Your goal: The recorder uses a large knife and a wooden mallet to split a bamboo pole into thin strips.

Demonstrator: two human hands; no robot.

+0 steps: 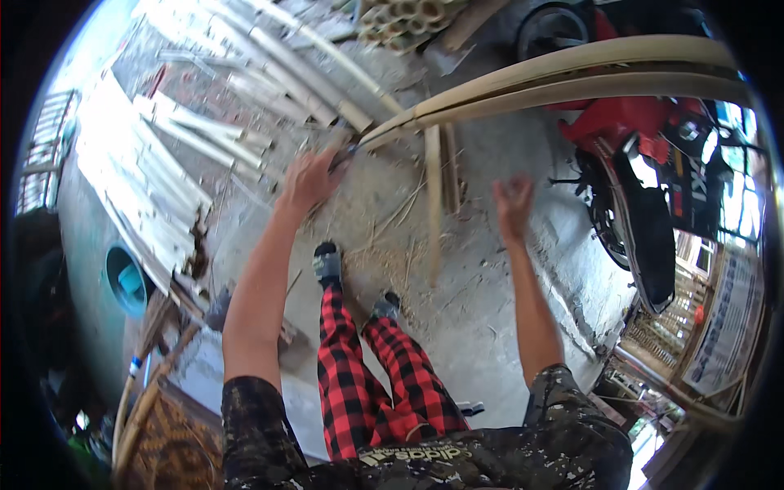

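My left hand [310,181] is closed round the dark handle of a bladed tool, likely a knife [349,150]. Its blade meets the near end of a long, pale bamboo pole [523,88], which is split lengthwise and slants up to the right. The blade's tip is hidden at the bamboo. My right hand [514,206] hangs in the air below the pole, fingers loosely curled and apart, with nothing visible in it. Between my hands, a narrow bamboo strip [434,184] hangs or stands under the pole, blurred at its lower end.
Split bamboo lengths [147,163] lie in piles on the left, and a bundle of bamboo tubes [408,20] sits at the back. A red motorcycle [625,131] stands at right. A teal bucket [128,280] is at left. Shavings litter the concrete floor [482,302] near my feet.
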